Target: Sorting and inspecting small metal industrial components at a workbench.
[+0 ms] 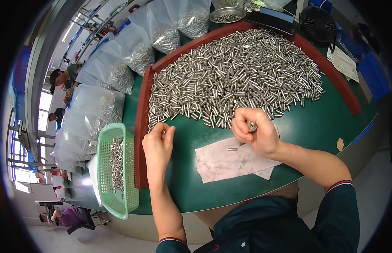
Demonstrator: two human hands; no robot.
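Note:
A large heap of short shiny metal pins covers the far part of the green table. My right hand is curled closed at the heap's near edge, with the ends of metal pins showing between thumb and fingers. Beneath it lies a stained whitish cloth with one loose pin on it. My left hand hovers by the heap's near left corner, next to a red-brown wooden bar. Its fingers are curled in toward the thumb; whatever they hold is hidden.
Left of the bar stands a light green plastic basket holding pins. Clear bags of pins line the far left. Behind the heap are a metal bowl, a phone-like dark device and a black fan. Other people sit farther left.

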